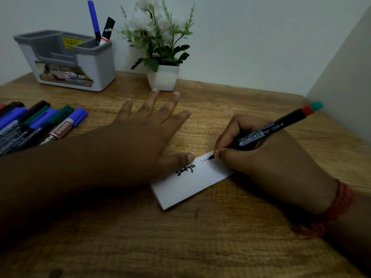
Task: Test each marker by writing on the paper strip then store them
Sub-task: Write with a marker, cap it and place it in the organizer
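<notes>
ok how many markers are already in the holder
2: a blue marker and a black marker, both standing upright in the right rear compartment of the grey holder. Others could sit hidden lower inside.

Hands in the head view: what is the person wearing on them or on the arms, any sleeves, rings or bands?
Both forearms are bare, no sleeves in view. The right hand has a red braided thread band wound around its wrist. The left hand shows no ring, watch or band; short, unpainted nails.
</notes>
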Motion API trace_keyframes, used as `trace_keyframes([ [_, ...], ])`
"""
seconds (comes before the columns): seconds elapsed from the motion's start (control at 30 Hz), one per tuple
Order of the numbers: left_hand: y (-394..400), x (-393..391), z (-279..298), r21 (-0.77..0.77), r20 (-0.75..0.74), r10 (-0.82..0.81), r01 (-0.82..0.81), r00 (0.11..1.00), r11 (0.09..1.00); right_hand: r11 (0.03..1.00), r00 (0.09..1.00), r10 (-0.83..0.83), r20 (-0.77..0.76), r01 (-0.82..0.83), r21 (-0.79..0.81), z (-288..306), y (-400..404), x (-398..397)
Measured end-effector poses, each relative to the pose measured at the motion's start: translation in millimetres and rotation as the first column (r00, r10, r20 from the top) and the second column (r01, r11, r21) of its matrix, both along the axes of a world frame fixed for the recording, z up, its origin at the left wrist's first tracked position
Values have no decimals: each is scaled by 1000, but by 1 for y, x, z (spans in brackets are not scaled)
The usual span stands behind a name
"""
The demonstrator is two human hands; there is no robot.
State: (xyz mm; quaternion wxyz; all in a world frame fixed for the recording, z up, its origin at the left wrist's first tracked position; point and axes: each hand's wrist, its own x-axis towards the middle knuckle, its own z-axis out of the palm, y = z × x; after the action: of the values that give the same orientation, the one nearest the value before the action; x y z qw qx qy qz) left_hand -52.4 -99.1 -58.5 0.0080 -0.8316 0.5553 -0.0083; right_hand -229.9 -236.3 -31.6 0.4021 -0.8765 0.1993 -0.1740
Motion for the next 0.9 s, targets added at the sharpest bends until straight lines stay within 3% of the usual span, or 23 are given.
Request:
trace_keyframes([
  [0.63,0,1,-1,-33,17,-12,13,1000,999,999,999,-43,-8,43,-3,0,-1,1],
  [0.9,0,2,2,-37,31,-8,9,999,999,985,996,-86,23,82,149,3,-3,-2],
])
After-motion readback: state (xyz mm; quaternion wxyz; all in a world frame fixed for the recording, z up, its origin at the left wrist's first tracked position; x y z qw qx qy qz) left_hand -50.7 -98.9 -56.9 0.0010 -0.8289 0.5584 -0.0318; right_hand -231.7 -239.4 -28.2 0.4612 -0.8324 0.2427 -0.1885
